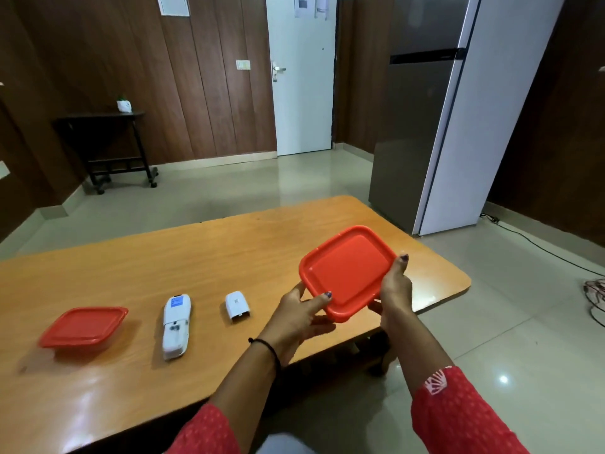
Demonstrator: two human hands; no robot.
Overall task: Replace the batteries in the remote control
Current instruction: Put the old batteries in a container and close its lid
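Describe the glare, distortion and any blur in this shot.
Head view: strong wide-angle bending bows the refrigerator and wooden table edges; glare patches on the table's near left and the floor tiles; sleeves at the bottom look soft; the remote control stays fairly sharp.

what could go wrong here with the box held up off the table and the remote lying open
1. Both hands, left hand and right hand, hold the red-lidded container tilted near the table edge; if the lid pops, whatever is inside may spill to the floor.
2. The loose battery cover lies apart from the remote control and could get knocked away.
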